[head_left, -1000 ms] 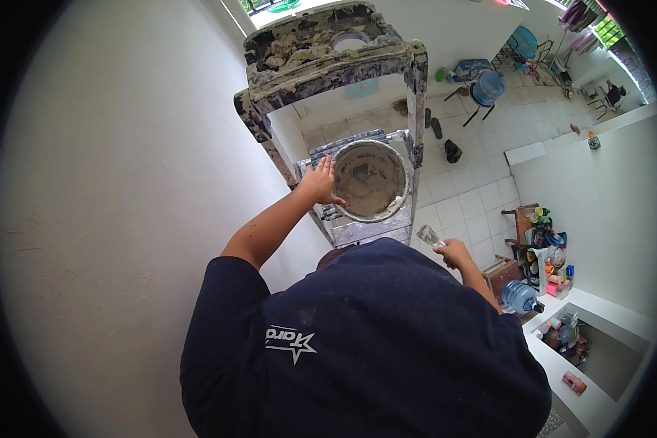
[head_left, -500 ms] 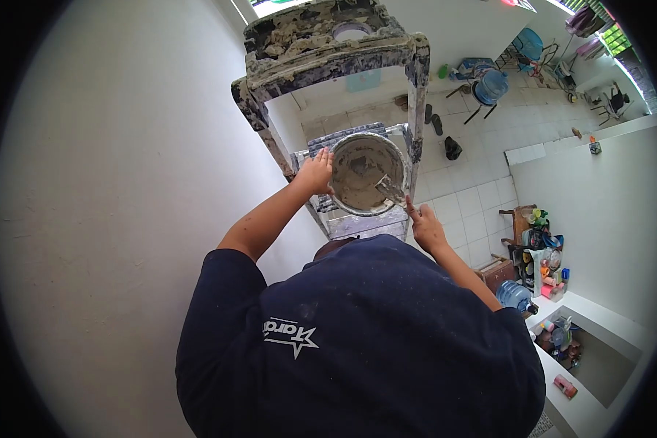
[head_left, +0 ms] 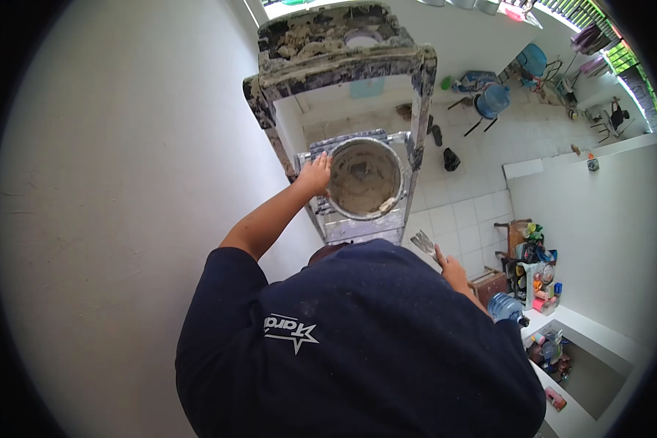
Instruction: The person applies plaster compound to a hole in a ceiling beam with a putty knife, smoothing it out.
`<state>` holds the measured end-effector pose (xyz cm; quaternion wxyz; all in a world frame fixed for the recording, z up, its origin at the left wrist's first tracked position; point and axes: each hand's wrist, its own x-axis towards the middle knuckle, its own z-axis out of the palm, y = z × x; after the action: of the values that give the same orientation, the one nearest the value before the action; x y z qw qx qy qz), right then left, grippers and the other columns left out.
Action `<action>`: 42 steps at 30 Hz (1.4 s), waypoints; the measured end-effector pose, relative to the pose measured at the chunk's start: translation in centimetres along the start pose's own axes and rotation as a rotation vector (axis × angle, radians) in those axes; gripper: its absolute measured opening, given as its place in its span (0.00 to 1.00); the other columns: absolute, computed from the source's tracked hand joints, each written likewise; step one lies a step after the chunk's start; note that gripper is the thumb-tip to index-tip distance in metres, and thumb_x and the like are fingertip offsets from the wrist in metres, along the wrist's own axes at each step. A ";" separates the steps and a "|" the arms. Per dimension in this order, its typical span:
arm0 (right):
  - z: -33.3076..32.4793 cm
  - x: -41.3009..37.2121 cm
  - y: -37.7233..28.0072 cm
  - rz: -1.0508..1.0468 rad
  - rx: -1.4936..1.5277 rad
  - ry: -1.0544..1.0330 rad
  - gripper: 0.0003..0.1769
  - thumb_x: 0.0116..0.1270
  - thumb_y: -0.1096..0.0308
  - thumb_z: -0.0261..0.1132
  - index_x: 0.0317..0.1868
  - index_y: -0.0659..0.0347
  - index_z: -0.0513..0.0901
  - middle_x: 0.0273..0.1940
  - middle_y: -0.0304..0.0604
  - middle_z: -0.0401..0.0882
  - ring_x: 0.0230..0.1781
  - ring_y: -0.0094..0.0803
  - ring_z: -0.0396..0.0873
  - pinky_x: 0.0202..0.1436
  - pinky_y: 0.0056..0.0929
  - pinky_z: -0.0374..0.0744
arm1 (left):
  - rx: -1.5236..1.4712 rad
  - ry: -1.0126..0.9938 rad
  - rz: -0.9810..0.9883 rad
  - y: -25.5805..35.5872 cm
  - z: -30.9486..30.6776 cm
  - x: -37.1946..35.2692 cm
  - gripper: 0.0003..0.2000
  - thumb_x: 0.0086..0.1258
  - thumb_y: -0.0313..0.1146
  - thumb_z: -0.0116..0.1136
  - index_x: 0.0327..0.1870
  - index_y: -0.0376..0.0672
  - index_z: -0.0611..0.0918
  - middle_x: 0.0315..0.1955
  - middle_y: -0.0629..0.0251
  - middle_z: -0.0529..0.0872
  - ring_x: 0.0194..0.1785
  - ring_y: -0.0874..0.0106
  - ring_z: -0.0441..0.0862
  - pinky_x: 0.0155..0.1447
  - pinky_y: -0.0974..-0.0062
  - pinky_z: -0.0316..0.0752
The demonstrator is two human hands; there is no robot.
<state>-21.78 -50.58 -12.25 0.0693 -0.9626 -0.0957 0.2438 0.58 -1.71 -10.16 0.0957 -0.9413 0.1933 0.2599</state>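
Bucket [head_left: 365, 179] on ladder step [head_left: 358, 228]; left hand [head_left: 314, 177] fingers clasping its left rim. Right hand [head_left: 452, 271] lower right, apart, fingers gripping scraper [head_left: 423, 242], blade pointing toward bucket.

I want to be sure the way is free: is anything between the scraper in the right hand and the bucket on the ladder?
Nothing visible covers the mouth of the bucket. Only the right rail of the ladder runs close beside the rim, on the side where the right hand holds the scraper.
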 end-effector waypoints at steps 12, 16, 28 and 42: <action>-12.1 2.8 -2.4 0.015 0.657 1.023 0.23 0.71 0.69 0.63 0.59 0.63 0.61 0.44 0.59 0.77 0.35 0.51 0.81 0.40 0.46 0.77 | -0.779 1.229 -0.078 6.3 -10.8 -8.1 0.26 0.64 0.33 0.68 0.62 0.35 0.75 0.65 0.46 0.69 0.70 0.46 0.69 0.71 0.52 0.68; -23.0 3.5 -5.5 -0.308 0.661 1.220 0.20 0.73 0.69 0.64 0.56 0.62 0.62 0.46 0.56 0.74 0.38 0.42 0.77 0.42 0.45 0.76 | -0.681 1.925 -0.453 3.2 -12.4 -8.8 0.20 0.63 0.32 0.70 0.54 0.39 0.76 0.57 0.51 0.68 0.61 0.49 0.68 0.58 0.54 0.75; -59.2 -2.2 -13.0 -0.903 -0.327 2.012 0.20 0.73 0.63 0.65 0.58 0.70 0.79 0.49 0.52 0.81 0.53 0.45 0.80 0.56 0.42 0.80 | -1.020 1.625 -0.558 -2.8 -10.8 -6.5 0.13 0.70 0.29 0.61 0.53 0.38 0.77 0.34 0.47 0.88 0.39 0.47 0.88 0.41 0.58 0.81; -76.0 -3.7 -23.0 -0.880 -0.269 2.252 0.14 0.74 0.68 0.65 0.56 0.65 0.83 0.44 0.46 0.85 0.39 0.34 0.84 0.40 0.28 0.81 | -1.134 1.555 -0.527 -2.7 -10.0 -6.2 0.21 0.64 0.27 0.61 0.59 0.38 0.75 0.42 0.40 0.85 0.46 0.39 0.84 0.47 0.50 0.79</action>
<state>8.29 -35.58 59.84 0.0901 -0.5204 -0.3247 -0.7846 1.32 -0.10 1.80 -0.4664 -0.7692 -0.1655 -0.4043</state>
